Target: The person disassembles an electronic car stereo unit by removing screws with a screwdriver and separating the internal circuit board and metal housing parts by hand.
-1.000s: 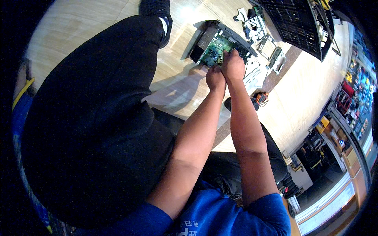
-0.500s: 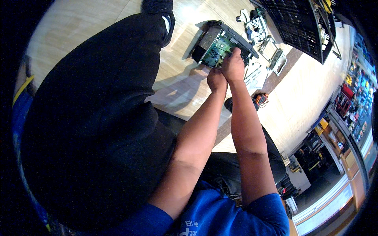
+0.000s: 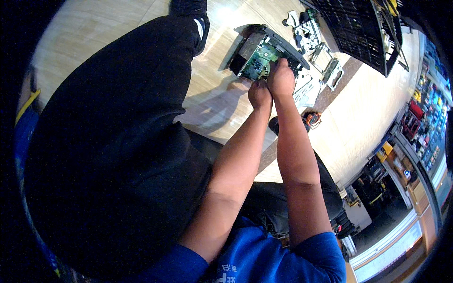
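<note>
1. Head camera, and 2 bare hands are working close together at a dark casing [image 3: 249,43] that rests on the pale floor [image 3: 339,127] in front of the person, its green circuit board [image 3: 258,63] exposed!
2. Right hand [image 3: 281,81] is over the near right part of the board, fingers curled inward. Are they gripping anything? Cannot tell; the hand itself blocks the tips.
3. Left hand [image 3: 259,95] sits at the casing's near edge, right beside the other wrist. Its fingers look bent too, but whether they clasp that edge, I cannot tell.
4. Danger spot, in my judgement: the board. A slip or too hard a press from the right hand could scrape the small components or crack a connector, and bare skin could bring a static discharge.
5. Next worry: poor bracing. If the left hand bears no load, a sideways shove could skid the casing across that smooth-looking floor.
6. Watch the right side! A white slotted panel [image 3: 307,93] lies near; a skid could knock it, and anything small that drops could vanish among the loose parts [image 3: 307,40] beyond.
7. Now the looks: casing black, boxy, set at a slant, with a long raised far edge; board green, crowded with tiny components, partly covered.
</note>
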Action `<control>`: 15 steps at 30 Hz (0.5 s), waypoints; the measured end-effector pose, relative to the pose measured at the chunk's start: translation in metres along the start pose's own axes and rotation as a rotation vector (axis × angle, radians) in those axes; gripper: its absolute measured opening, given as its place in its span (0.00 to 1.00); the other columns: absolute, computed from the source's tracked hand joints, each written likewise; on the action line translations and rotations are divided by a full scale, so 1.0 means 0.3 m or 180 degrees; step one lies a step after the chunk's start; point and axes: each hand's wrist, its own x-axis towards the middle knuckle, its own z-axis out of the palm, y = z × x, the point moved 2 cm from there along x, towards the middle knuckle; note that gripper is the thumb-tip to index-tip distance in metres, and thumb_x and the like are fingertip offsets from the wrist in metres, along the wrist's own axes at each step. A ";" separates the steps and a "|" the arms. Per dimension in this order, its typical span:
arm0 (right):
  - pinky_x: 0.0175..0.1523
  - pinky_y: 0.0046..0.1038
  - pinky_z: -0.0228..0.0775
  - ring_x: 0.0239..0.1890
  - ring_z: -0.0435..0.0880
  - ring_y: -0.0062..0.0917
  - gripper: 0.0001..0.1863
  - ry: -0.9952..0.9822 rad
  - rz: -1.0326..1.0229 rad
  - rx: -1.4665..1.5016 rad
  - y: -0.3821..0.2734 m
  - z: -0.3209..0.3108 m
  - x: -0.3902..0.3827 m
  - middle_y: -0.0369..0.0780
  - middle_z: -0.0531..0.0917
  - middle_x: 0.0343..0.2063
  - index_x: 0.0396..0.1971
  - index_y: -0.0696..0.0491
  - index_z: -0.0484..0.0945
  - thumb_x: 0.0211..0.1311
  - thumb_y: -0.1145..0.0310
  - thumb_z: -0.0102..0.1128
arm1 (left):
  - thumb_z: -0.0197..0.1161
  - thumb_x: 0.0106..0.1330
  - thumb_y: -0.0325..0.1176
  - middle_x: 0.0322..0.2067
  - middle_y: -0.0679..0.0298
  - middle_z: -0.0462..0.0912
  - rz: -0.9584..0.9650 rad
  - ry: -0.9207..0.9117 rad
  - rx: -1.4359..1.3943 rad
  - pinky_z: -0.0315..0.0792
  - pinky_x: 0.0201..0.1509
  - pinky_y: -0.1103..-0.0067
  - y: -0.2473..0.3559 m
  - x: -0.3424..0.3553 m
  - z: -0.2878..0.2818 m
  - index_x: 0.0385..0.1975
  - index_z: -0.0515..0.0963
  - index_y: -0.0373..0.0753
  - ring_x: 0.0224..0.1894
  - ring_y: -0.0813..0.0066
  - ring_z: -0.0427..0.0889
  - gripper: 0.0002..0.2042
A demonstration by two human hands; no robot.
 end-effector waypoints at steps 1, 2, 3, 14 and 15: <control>0.38 0.45 0.73 0.35 0.82 0.48 0.11 -0.0076 0.0037 -0.0050 -0.025 -0.015 -0.006 0.54 0.81 0.30 0.35 0.57 0.68 0.62 0.64 0.49 | 0.48 0.60 0.39 0.35 0.45 0.80 0.0027 0.0092 -0.0159 0.70 0.45 0.61 -0.004 0.013 -0.006 0.31 0.79 0.32 0.40 0.45 0.78 0.17; 0.39 0.44 0.73 0.35 0.82 0.48 0.10 -0.0154 0.0074 -0.0101 -0.048 -0.023 -0.012 0.55 0.81 0.31 0.36 0.57 0.68 0.61 0.66 0.48 | 0.48 0.60 0.39 0.35 0.45 0.80 0.0038 0.0117 -0.0156 0.70 0.45 0.61 -0.011 0.024 -0.014 0.31 0.79 0.32 0.40 0.45 0.78 0.17; 0.39 0.44 0.73 0.35 0.82 0.48 0.10 -0.0134 0.0083 -0.0115 -0.034 -0.019 -0.004 0.55 0.81 0.31 0.36 0.57 0.68 0.61 0.66 0.48 | 0.49 0.60 0.38 0.35 0.45 0.80 -0.0101 0.0117 -0.0396 0.70 0.45 0.61 -0.009 0.022 -0.002 0.33 0.79 0.32 0.40 0.46 0.78 0.16; 0.40 0.47 0.72 0.35 0.81 0.51 0.13 -0.0135 -0.0132 0.0005 -0.055 -0.016 -0.005 0.55 0.81 0.30 0.38 0.56 0.67 0.62 0.62 0.48 | 0.52 0.60 0.36 0.37 0.45 0.81 -0.0276 0.0079 -0.0973 0.71 0.47 0.63 -0.130 0.078 0.045 0.37 0.79 0.31 0.42 0.47 0.79 0.15; 0.42 0.49 0.70 0.35 0.80 0.53 0.16 -0.0188 -0.0038 0.0029 -0.046 -0.021 -0.002 0.57 0.80 0.30 0.38 0.57 0.68 0.63 0.57 0.48 | 0.52 0.60 0.37 0.37 0.45 0.81 -0.0301 0.0085 -0.1060 0.71 0.47 0.63 -0.126 0.076 0.056 0.37 0.79 0.31 0.42 0.47 0.79 0.15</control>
